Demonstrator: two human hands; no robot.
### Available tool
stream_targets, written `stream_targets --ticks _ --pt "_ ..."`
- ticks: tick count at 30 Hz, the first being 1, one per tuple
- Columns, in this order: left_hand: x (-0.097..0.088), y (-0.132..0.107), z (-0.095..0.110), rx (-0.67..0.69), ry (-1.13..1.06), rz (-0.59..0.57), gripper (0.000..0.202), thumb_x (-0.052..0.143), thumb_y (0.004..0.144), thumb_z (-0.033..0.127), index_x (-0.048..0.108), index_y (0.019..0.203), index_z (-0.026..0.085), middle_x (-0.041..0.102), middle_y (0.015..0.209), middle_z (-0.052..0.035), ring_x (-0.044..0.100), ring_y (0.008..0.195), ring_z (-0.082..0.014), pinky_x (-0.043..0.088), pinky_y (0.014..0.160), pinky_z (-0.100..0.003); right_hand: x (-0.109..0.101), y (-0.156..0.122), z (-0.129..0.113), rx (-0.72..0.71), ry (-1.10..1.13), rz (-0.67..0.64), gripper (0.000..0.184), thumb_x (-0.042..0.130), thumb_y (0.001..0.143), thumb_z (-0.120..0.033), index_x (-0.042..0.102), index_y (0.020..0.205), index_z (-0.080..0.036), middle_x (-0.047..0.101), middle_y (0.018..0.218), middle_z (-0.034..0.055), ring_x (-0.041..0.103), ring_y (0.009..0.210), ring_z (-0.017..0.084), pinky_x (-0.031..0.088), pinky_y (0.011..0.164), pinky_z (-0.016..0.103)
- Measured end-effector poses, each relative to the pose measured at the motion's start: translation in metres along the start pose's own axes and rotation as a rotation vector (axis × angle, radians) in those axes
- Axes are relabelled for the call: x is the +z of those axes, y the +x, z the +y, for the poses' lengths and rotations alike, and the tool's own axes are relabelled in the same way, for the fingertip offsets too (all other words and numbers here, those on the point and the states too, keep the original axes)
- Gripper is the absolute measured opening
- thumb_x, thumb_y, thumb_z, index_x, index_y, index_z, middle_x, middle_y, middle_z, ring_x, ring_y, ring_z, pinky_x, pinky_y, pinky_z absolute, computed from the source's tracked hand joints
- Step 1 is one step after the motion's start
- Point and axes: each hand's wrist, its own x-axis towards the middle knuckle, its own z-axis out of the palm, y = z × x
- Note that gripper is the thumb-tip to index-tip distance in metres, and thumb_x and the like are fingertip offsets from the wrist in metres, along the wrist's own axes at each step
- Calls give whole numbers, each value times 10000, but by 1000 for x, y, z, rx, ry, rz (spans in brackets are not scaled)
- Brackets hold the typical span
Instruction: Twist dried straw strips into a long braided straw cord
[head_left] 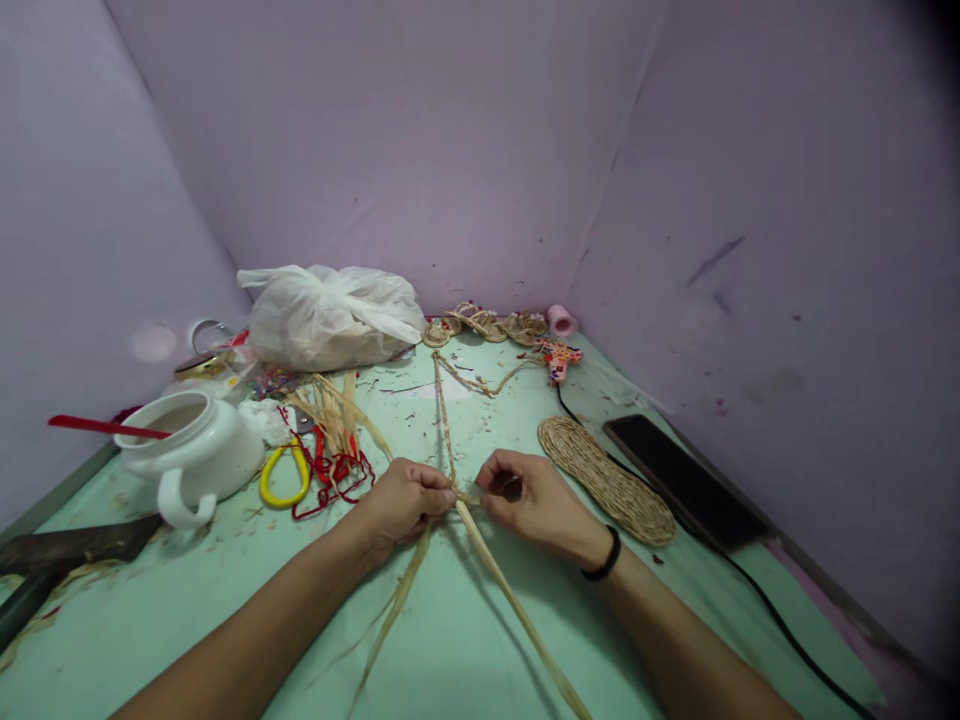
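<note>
My left hand (405,500) and my right hand (529,500) meet at the middle of the green table (465,640). Both pinch pale straw strands (502,585) where they join a thin braided straw cord (444,410). The cord runs away from my hands toward the back wall. Loose strand ends trail toward me across the table. A black band sits on my right wrist.
A woven oval straw sole (607,478) and a dark phone (686,480) with a black cable lie to the right. On the left are a white pot (191,450), yellow-handled scissors (285,475), red thread, and loose straw. At the back sit a white plastic bag (330,315) and straw sandals (487,325).
</note>
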Motion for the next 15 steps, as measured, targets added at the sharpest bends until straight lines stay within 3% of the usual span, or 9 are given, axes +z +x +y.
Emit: stream_targets --ticks 3,6,12,15 --pt "0 0 -1 9 1 5 258 568 570 281 365 456 167 274 357 86 164 282 -12 57 310 -198 7 3 -1 -11 160 -91 251 550 667 -191 576 912 -143 636 824 62 568 707 127 434 621 219" --pt "0 0 -1 15 -7 14 244 569 562 272 377 459 162 284 361 86 168 286 -10 63 316 -194 11 5 -1 24 176 -139 353 575 682 -279 574 997 -120 642 865 87 578 739 146 440 640 237" --pt "2 0 0 18 28 31 236 560 546 290 396 438 157 299 328 77 181 273 -17 75 321 -193 8 7 0 102 -20 -117 188 527 693 -283 633 669 -129 541 517 -2 425 472 79 303 434 189" --pt "5 1 0 8 64 79 197 539 537 265 420 431 149 334 324 65 197 269 -17 93 325 -187 9 7 -4 113 -49 -81 159 521 671 -257 612 631 -132 518 495 -13 388 456 70 280 422 183"
